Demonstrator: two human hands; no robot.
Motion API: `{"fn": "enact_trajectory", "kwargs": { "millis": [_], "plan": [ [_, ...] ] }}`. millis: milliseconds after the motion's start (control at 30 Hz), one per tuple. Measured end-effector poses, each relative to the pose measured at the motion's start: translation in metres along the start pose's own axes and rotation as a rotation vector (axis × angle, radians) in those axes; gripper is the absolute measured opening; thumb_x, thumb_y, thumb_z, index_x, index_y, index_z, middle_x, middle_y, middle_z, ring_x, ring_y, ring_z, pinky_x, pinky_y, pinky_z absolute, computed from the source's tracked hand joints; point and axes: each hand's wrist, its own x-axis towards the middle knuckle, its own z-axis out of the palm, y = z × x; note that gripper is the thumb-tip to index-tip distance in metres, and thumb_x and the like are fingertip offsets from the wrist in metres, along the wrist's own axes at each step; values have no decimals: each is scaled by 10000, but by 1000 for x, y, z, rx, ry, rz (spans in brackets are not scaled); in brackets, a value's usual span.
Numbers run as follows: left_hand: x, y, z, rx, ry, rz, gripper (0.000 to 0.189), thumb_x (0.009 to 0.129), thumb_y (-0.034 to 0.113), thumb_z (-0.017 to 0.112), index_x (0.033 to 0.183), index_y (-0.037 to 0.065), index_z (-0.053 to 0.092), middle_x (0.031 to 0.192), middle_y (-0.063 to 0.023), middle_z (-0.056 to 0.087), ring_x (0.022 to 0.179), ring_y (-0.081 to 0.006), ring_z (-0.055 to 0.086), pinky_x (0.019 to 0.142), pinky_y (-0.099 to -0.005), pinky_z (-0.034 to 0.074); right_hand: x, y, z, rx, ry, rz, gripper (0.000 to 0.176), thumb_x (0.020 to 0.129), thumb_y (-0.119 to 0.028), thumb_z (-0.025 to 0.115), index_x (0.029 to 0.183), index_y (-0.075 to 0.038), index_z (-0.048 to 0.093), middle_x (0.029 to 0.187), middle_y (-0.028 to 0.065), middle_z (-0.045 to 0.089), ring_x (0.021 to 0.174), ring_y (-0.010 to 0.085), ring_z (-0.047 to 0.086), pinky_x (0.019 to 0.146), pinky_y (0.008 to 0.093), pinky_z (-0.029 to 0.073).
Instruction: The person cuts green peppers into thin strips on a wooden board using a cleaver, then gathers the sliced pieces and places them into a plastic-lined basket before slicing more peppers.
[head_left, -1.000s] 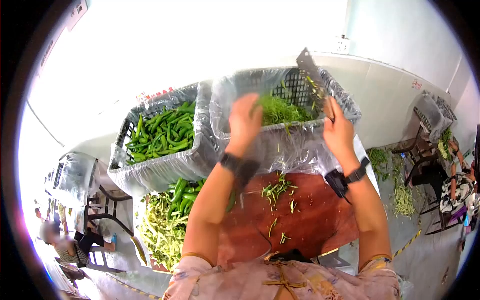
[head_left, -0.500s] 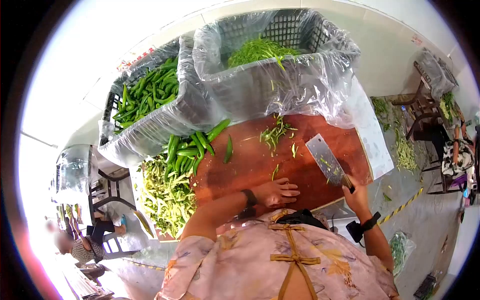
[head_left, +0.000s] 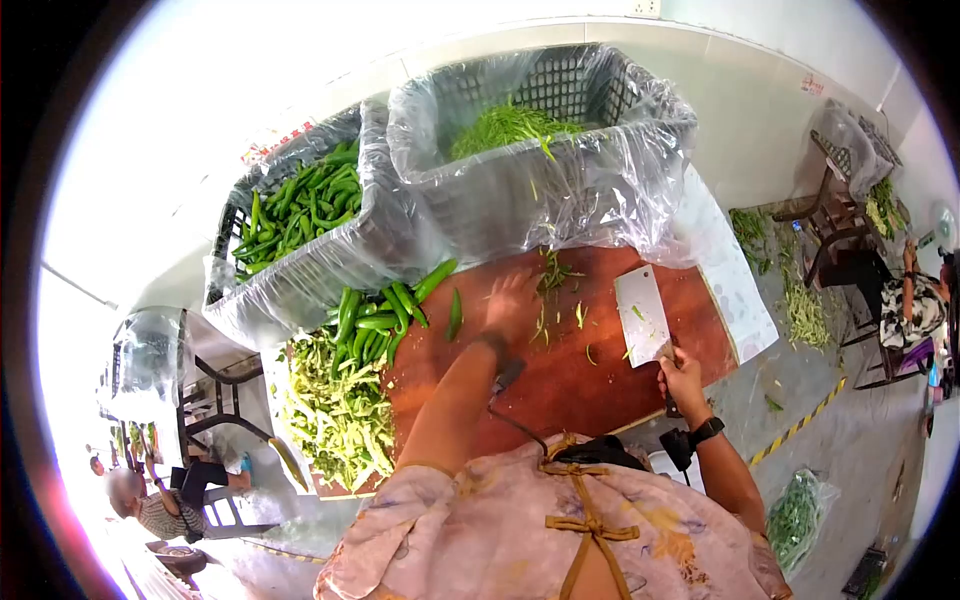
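My right hand (head_left: 682,380) is closed around the handle of a cleaver (head_left: 642,312), its broad blade lying over the right part of the reddish-brown board (head_left: 600,370). A few green bits cling to the steel. Blurred by motion, my left hand (head_left: 512,303) reaches over the middle of the board with its fingers stretched out and nothing seen in them. Just right of it lie thin green pepper shreds (head_left: 553,278). To its left is a lone green pepper (head_left: 455,315), beside a pile of whole green peppers (head_left: 370,320). Pale green pepper scraps (head_left: 335,410) are heaped at the board's left end.
Behind the board stand two plastic-lined crates: one with whole peppers (head_left: 300,215), the other (head_left: 610,150) with green shreds. Chairs and a seated person (head_left: 165,510) are at left. Another person (head_left: 912,300) sits at far right, near greens on the floor (head_left: 803,310).
My left hand has moved from the board's front edge up toward the shreds, its fingers extending. The cleaver has turned more upright, still in my right hand. The view has shifted slightly.
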Motion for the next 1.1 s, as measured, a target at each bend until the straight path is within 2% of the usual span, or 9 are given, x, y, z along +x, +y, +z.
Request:
{"fn": "enact_trajectory", "kwargs": {
  "millis": [300, 533, 600, 700, 833, 900, 933, 1033, 1100],
  "plan": [
    [43, -12, 16, -106, -157, -113, 571, 834, 339, 518, 1333, 80, 415, 1399, -127, 403, 1293, -301, 366, 1029, -474, 308, 55, -27, 38, 12, -123, -20, 193, 910, -109, 518, 1082, -29, 554, 592, 25, 518, 415, 97, 459, 371, 255, 382],
    [71, -4, 20, -8, -234, -209, 566, 831, 354, 523, 1323, 90, 428, 1333, -126, 478, 1252, -325, 408, 994, -498, 334, 90, -37, 66, 20, -161, 16, 101, 916, -104, 514, 971, -27, 552, 586, 33, 518, 392, 102, 445, 341, 263, 368],
    [68, 0, 28, -82, 10, -42, 542, 817, 328, 543, 1299, 95, 458, 1286, -123, 516, 1201, -337, 446, 953, -494, 373, 94, -38, 72, 25, -173, 27, 105, 917, -105, 512, 970, -24, 553, 584, 34, 517, 394, 101, 448, 341, 263, 370],
    [63, 10, 30, -193, 93, -62, 520, 798, 278, 578, 1272, 85, 484, 1242, -131, 532, 1127, -338, 481, 909, -488, 400, 89, -34, 70, 17, -212, 19, 151, 910, -108, 523, 1030, -20, 551, 577, 30, 513, 401, 96, 452, 353, 257, 376],
    [31, 13, 24, -222, 7, -36, 509, 780, 237, 605, 1251, 77, 497, 1196, -137, 543, 1078, -331, 496, 892, -487, 405, 68, -29, 57, -72, -340, -21, 268, 897, -123, 547, 1142, -15, 542, 588, 30, 529, 421, 83, 461, 381, 245, 382],
    [7, 9, 16, -193, -3, 95, 509, 767, 224, 620, 1238, 72, 502, 1162, -133, 546, 1041, -328, 502, 892, -485, 398, 56, -26, 50, -86, -340, 24, 286, 890, -131, 553, 1150, -12, 554, 599, 36, 539, 429, 78, 462, 391, 243, 380],
    [-5, 6, 10, -236, 28, 143, 503, 774, 232, 618, 1236, 72, 502, 1166, -133, 544, 1058, -324, 498, 909, -480, 386, 50, -24, 46, -171, -307, -69, 239, 886, -113, 544, 1095, 1, 563, 585, 26, 520, 421, 76, 447, 386, 241, 372],
    [-24, -1, -13, -270, -47, 61, 498, 795, 240, 609, 1244, 60, 494, 1225, -148, 512, 1129, -330, 466, 947, -482, 361, 31, -22, 31, -255, -268, -218, 193, 886, -102, 527, 1040, 5, 573, 572, 14, 503, 420, 74, 445, 379, 236, 369],
    [-32, -3, -17, -209, 51, -57, 506, 802, 246, 606, 1255, 57, 484, 1265, -152, 486, 1182, -331, 430, 975, -483, 340, 17, -19, 17, -106, -184, -45, 188, 890, -106, 518, 1040, -7, 574, 576, 15, 509, 421, 77, 454, 375, 233, 374]
  ]
}}
